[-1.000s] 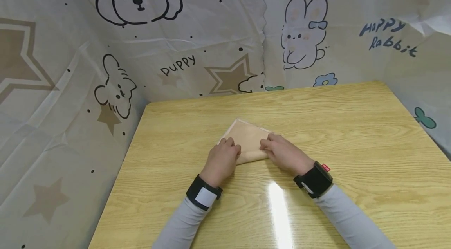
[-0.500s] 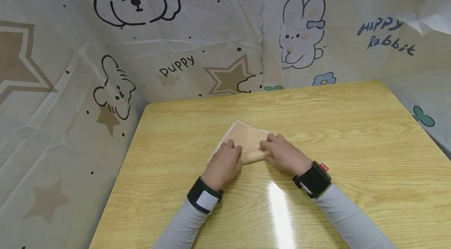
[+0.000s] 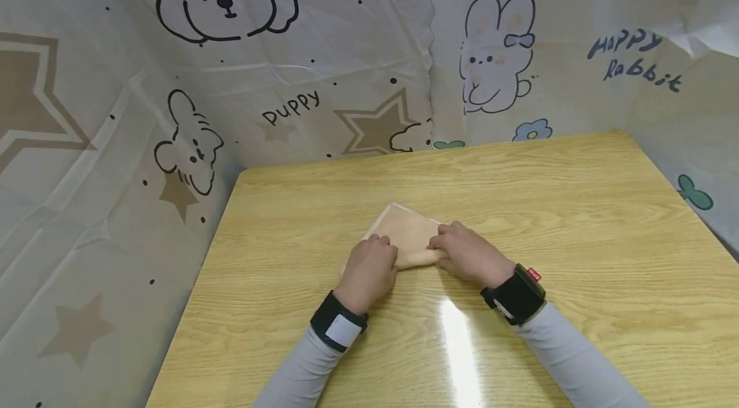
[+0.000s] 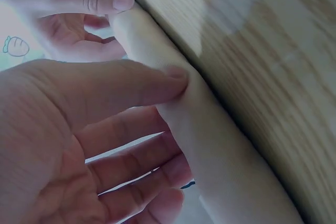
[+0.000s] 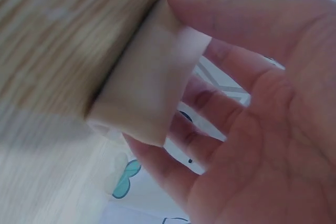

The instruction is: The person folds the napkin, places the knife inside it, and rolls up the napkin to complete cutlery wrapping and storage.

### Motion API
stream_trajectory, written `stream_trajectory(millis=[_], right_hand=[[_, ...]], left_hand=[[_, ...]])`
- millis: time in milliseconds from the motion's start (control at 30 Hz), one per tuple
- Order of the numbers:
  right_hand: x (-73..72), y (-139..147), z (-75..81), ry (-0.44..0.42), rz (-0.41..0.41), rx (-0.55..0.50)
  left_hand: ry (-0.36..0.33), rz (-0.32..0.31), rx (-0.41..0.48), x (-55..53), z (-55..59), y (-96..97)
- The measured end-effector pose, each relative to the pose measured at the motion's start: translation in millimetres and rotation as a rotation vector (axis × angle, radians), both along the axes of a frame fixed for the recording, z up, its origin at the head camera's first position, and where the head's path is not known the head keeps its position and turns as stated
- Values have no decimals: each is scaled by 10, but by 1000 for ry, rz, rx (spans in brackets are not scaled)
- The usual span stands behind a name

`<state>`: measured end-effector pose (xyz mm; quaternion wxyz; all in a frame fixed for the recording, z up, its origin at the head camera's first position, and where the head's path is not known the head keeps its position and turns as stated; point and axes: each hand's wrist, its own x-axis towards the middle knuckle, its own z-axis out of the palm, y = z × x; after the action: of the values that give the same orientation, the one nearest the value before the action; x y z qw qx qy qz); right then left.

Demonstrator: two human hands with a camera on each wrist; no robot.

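Note:
A beige cloth with a pale edging lies on the wooden table, one corner pointing to the far side. Its near edge is turned over into a thick roll. My left hand grips the left part of this roll; in the left wrist view the thumb presses on the rolled cloth with the fingers curled behind it. At the roll's right end is my right hand, holding it. In the right wrist view, thumb and fingers lie around the cloth, whose layered end shows. The cloth's left corner is partly hidden by my left hand.
The wooden table stretches out on all sides of the cloth. A patterned curtain with cartoon animals hangs along its back and left, and more of it at the right. Light glares off the tabletop in front of the hands.
The cloth's far corner has come slightly nearer to me, and the near edge shows as a fuller roll. My left hand has shifted a little right and nearer; the right has barely moved.

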<state>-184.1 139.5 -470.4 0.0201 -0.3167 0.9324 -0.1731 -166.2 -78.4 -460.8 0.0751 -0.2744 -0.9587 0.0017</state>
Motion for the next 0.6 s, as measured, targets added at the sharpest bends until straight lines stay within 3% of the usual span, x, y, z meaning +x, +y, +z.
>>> stream_trajectory(millis=[200, 500, 600], right_hand=[[33, 3, 23, -65, -13, -30], [1, 9, 4, 0, 6, -78], [-11, 8, -3, -12, 6, -99]], left_hand=[[8, -26, -47, 9, 15, -9], [42, -33, -92, -20, -18, -30], [30, -26, -57, -39, -29, -40]])
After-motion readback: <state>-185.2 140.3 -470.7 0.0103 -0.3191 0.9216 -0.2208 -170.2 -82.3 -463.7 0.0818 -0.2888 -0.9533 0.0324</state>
